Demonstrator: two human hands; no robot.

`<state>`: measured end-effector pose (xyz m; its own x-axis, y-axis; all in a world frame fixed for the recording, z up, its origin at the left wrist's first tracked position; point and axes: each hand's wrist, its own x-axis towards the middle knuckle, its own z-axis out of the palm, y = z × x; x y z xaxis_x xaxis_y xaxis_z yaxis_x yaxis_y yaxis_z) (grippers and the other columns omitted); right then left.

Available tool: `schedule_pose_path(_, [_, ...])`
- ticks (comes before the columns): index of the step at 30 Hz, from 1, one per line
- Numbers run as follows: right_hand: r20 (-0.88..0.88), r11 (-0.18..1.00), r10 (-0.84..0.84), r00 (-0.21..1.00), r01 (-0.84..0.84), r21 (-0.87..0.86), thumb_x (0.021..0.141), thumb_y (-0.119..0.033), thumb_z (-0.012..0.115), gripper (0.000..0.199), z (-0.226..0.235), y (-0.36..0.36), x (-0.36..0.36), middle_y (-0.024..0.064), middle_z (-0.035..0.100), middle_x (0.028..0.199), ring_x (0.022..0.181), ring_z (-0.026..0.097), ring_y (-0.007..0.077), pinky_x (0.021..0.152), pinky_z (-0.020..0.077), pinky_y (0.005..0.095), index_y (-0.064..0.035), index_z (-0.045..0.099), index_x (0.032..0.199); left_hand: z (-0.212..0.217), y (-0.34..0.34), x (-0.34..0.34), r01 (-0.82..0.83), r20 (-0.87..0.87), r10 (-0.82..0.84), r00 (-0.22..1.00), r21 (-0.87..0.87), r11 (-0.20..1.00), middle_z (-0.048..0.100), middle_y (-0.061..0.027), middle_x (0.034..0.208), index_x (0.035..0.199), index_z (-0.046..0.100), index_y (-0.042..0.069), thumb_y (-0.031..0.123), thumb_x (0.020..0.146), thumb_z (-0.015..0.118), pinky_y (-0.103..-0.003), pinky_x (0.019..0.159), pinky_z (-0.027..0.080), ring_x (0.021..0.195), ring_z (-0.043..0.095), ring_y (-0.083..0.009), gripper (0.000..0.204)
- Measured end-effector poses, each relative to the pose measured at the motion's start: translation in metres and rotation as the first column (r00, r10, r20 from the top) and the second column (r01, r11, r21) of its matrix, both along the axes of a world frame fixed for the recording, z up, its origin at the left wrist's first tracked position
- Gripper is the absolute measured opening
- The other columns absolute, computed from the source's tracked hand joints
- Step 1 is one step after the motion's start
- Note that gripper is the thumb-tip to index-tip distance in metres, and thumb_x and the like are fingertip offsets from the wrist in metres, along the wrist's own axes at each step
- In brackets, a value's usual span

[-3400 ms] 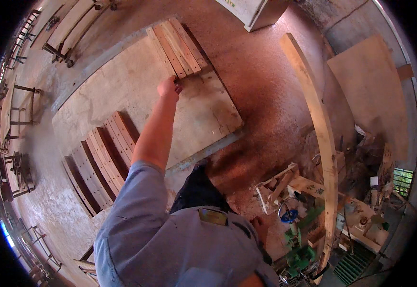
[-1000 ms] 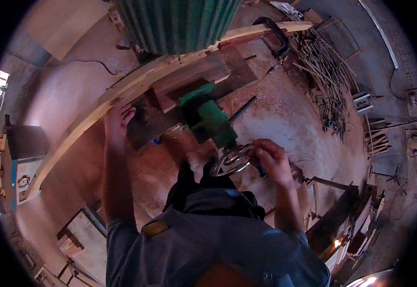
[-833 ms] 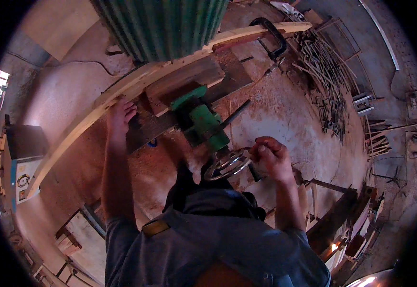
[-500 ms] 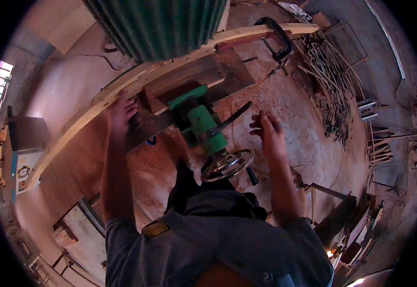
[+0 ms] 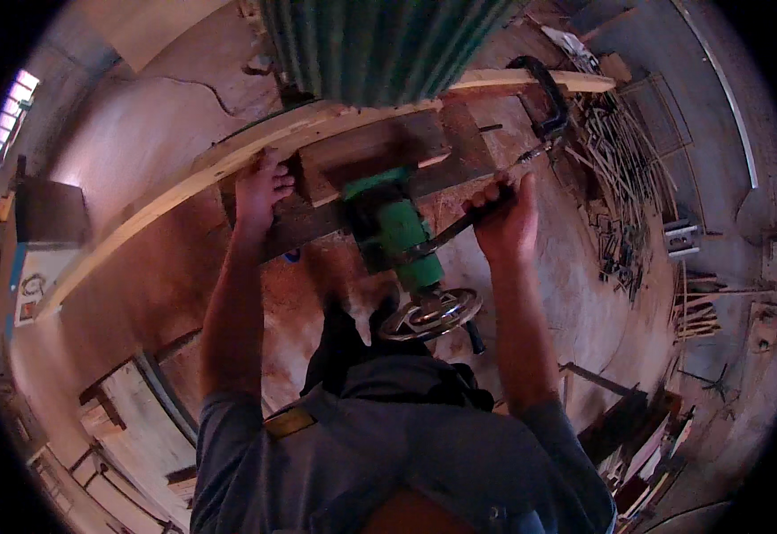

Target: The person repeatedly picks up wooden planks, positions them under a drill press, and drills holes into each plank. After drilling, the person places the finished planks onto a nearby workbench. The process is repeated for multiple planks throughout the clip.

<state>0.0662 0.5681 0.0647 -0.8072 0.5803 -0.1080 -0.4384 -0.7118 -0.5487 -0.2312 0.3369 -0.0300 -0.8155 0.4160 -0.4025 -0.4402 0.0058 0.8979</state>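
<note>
A long pale wooden beam (image 5: 161,200) runs from the left to the far right, passing under a green ribbed housing (image 5: 388,53). My left hand (image 5: 262,191) rests at the beam's near edge, its fingers loosely apart. My right hand (image 5: 508,221) is closed round the dark end of a lever (image 5: 452,234). That lever comes out of a green machine body (image 5: 402,227) in the middle. Below the green body is a shiny metal handwheel (image 5: 431,313) with a dark crank handle (image 5: 475,338). The underside of the housing, above the beam, is hidden.
A black C-clamp (image 5: 544,93) stands at the beam's far right part. Many thin wooden strips (image 5: 615,169) lie heaped on the right. Reddish sawdust covers the floor (image 5: 304,298). A box-shaped unit with a white front (image 5: 43,285) stands by the beam's left end.
My right hand has gone from hovering beside the lever to gripping its end. My left hand stays at the beam. The whole view has shifted a little.
</note>
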Motion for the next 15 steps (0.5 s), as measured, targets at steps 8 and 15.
schedule_pose_path(8, [0.533,-0.169,-0.247,0.809,-0.577,0.799,0.085,-0.037,0.061,0.031,0.054,-0.165,-0.101,0.0140,0.063,0.074,0.068,0.063,0.0330,0.061,0.0510,0.0416,-0.0063,0.063,0.081,-0.008,-0.005,0.003,0.093,-0.112,-0.090,0.990,0.022,0.995,0.061,-0.0047,0.080,0.102,0.057,0.007,0.033,0.091,0.056,-0.026,0.051,0.045,0.067,0.058,-0.0111,0.028])
schedule_pose_path(15, [0.381,0.302,-0.257,0.888,-0.300,0.905,0.090,-0.022,0.059,0.025,0.128,-0.023,-0.057,0.0040,0.063,0.103,0.095,0.058,0.0154,0.085,0.0472,0.0318,-0.0060,0.060,0.109,-0.025,0.007,0.021,-0.137,-0.347,0.154,0.925,0.072,0.988,0.064,-0.0090,0.099,0.112,0.060,0.000,0.025,0.093,0.051,-0.031,0.076,0.049,0.086,0.060,-0.0162,0.032])
